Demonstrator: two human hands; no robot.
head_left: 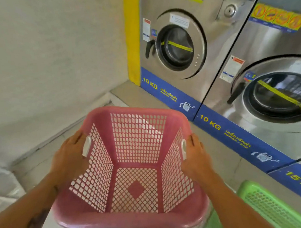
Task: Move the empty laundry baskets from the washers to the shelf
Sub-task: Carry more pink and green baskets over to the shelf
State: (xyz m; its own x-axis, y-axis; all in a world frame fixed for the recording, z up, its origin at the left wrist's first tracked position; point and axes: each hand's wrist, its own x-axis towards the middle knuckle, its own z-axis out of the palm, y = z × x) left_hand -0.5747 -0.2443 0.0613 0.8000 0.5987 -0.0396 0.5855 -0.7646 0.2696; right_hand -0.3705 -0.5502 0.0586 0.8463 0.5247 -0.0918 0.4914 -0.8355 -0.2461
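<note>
- Hands first: I see my left hand point(71, 153) wrapped over the left rim of the pink basket point(131, 221), fingers curled down its outer side by the white handle slot point(87, 145).
- My right hand point(196, 158) clasps the opposite rim the same way, fingers closed around the edge beside the other white slot point(183, 148).
- I hold the pink basket off the floor point(221, 156) between both hands, its mouth tipped toward me; its lattice walls and bottom are bare, nothing inside.
- Ahead stand two steel washers: the left washer point(179, 48) and the right washer point(278, 93), doors shut, each with a blue strip reading 10 KG along its lower edge.
- I see a green basket point(273, 210) at the lower right, near the washers' base and just beside the pink one; I cannot tell whether they touch.
- A plain wall point(50, 47) fills the left side.
</note>
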